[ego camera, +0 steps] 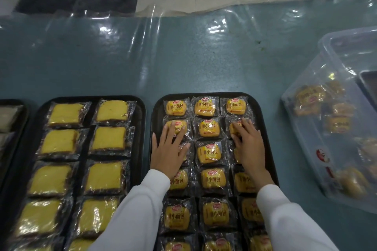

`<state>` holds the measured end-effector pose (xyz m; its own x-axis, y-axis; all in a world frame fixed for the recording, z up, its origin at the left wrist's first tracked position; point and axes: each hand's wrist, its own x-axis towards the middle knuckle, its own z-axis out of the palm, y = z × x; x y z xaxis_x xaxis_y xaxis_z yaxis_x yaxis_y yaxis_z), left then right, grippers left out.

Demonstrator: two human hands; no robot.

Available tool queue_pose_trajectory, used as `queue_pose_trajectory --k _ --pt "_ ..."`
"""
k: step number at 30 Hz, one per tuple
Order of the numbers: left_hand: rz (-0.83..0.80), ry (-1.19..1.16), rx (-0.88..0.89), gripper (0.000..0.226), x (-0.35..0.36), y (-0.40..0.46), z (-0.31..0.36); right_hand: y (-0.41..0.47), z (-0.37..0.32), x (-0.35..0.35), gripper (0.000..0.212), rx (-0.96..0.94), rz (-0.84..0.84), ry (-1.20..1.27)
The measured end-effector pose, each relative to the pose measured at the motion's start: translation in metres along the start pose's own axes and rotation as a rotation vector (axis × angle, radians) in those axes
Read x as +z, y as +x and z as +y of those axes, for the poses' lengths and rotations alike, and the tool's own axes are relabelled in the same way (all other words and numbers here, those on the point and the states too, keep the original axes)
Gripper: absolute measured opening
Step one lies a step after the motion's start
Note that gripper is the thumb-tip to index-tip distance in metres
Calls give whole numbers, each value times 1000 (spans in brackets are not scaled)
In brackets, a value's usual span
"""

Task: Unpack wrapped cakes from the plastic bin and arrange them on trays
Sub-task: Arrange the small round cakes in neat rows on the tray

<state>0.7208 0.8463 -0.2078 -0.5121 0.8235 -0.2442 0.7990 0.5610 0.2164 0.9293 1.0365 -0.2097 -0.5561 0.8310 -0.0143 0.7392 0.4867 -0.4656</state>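
Hands flat, both grips open: left hand (168, 149) presses straight fingers on the left-column packs of the right tray (265, 120), right hand (247, 144) lies on the right-column packs, fingertips on the second-row pack (234, 127). Nothing pinched or lifted. Wrapped cakes (209, 153) fill this tray in three columns, long axis of the grid running from frame bottom to centre. Left of it, a second tray (140, 112) holds larger yellow slices (109, 137), two columns. Remaining cakes sit in the clear plastic bin (306, 79) at right edge of frame, on the bench (183, 57). Bin lies right of both hands; right hand is nearer, so likely it makes the next reach.
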Motion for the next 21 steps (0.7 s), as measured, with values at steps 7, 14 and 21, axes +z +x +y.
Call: queue_pose_trajectory --k 7,14,21 --pt "36 34 6 67 6 6 4 0 -3 9 64 -77 -136 -337" --pt "40 33 1 70 13 5 6 0 -4 15 70 -43 -187 -361" --pt "36 28 2 65 11 -25 4 -46 -12 -5 68 -61 -132 -279"
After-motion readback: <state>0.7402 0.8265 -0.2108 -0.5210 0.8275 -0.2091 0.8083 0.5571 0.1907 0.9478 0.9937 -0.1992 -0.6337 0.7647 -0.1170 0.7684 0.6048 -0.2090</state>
